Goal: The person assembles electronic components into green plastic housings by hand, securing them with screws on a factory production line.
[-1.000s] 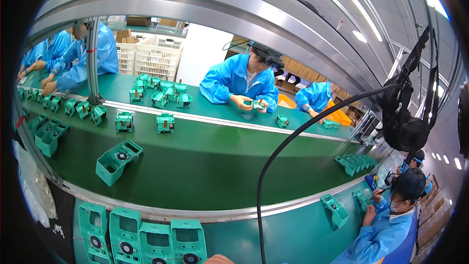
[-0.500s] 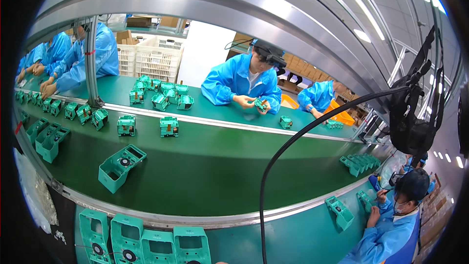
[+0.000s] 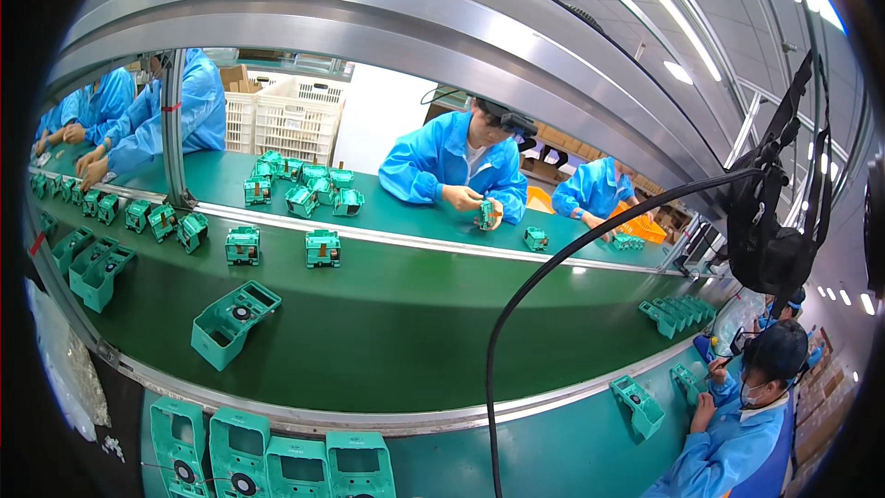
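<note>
1. Four green housings (image 3: 295,447) sit side by side on the near bench (image 3: 516,461), at the picture's lower edge.
2. Both hands are out of view: openness, hold and nearness to them cannot be told.
3. Beyond the rail (image 3: 396,422), another housing (image 3: 238,327) lies on the belt (image 3: 387,332).

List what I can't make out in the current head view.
Head view, wearer's two hands: outside the frame, so any grip is unknown.
Head view, rightmost front housing: lower end cut off by the bottom edge.
Head view, held green unit: partly covered by a co-worker's fingers.
Head view, far-left row of green units: too small for detail.
</note>
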The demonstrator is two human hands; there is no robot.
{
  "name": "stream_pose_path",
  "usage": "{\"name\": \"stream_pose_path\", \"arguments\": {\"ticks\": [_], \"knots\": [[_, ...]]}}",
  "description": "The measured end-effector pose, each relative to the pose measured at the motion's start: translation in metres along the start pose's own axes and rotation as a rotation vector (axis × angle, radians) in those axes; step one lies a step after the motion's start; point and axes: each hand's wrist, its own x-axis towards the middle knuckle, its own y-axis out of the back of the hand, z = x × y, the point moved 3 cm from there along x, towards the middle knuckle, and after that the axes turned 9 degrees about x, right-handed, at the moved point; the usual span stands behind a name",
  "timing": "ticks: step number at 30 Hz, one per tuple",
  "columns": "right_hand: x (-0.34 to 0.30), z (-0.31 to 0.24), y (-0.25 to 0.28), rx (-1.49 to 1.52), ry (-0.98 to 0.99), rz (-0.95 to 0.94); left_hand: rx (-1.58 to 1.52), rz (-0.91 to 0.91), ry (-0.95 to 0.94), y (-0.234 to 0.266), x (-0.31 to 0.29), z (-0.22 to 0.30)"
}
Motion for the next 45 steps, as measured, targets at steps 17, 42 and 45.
{"name": "stream_pose_path", "arguments": {"ticks": [17, 42, 45], "knots": [[0.000, 0.004, 0.001, 0.002, -0.142, 0.024, 0.661, 0.018, -0.406, 0.002, -0.006, 0.004], [0.001, 0.020, 0.017, -0.279, -0.562, 0.177, 0.952, -0.166, -0.768, -0.013, 0.000, 0.000], [0.001, 0.020, 0.016, -0.350, -0.480, 0.146, 0.977, -0.164, -0.767, -0.014, -0.002, -0.004]]}}
